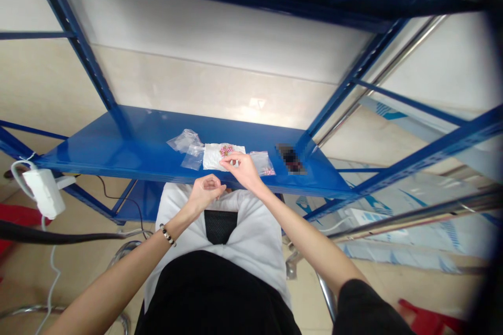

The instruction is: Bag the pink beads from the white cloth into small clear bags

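Several pink and gold-toned beads (226,150) lie in a small heap on a white cloth or paper sheet (212,158) on the blue shelf. Just in front of the heap is my right hand (242,168), thumb and forefinger brought together in a pinch; anything between the tips is too small to make out. My left hand (205,191) is held lower, off the shelf's front edge and above my lap. Its fingers curl in toward the thumb, and what they hold, if anything, cannot be made out.
Left of the sheet lie clear plastic bags (187,142). A clear bag (260,162) with pink pieces lies to its right, then a blurred-out dark object (291,159). Blue uprights frame the shelf (118,138), and a white power strip (44,192) hangs at its left end.
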The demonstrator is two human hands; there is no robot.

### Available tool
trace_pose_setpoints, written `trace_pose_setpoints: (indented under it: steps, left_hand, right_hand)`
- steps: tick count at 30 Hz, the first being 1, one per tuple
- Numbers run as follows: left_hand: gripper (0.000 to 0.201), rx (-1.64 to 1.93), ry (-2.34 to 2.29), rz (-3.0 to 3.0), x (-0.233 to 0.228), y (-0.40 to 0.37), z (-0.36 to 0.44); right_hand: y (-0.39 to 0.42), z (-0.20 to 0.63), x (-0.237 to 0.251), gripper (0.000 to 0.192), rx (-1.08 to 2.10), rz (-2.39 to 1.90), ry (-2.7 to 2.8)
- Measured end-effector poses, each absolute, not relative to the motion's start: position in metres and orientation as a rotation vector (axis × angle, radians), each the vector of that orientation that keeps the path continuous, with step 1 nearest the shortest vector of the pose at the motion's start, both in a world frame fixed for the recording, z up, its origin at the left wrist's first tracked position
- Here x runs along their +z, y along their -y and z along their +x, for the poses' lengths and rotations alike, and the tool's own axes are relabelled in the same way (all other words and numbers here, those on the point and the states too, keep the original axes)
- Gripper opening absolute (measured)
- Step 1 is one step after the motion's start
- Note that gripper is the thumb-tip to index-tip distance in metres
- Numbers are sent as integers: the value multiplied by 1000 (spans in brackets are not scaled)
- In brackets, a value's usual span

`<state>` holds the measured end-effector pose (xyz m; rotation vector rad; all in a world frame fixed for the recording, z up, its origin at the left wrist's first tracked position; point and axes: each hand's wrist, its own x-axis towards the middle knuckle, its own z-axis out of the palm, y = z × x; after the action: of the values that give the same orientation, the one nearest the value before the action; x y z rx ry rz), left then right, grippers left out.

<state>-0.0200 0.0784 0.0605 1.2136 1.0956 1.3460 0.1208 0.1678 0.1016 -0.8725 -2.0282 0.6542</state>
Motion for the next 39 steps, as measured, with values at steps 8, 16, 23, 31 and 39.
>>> trace_pose_setpoints:
  steps: [8, 16, 23, 31, 39]
  left_hand:
    - [27, 1326, -1089, 1225, 57, -81, -21]
    - [28, 1326, -1111, 1208, 59, -82, -22]
    - [27, 1318, -1104, 1202, 59, -81, -21]
    - [30, 1355, -1101, 1189, 58, -82, -21]
    - [30, 1349, -1078, 1194, 61, -78, -20]
  right_hand:
    - [-231, 122, 88, 11, 340, -1101, 2150]
    - [-234, 111, 79, 10, 101, -1140, 2351]
    - [-220, 108, 91, 10, 186, -1084, 2257]
    - [-151, 109, 132, 5, 638, -674, 2273]
    - [-166, 129, 110, 7, 675, -864, 2220]
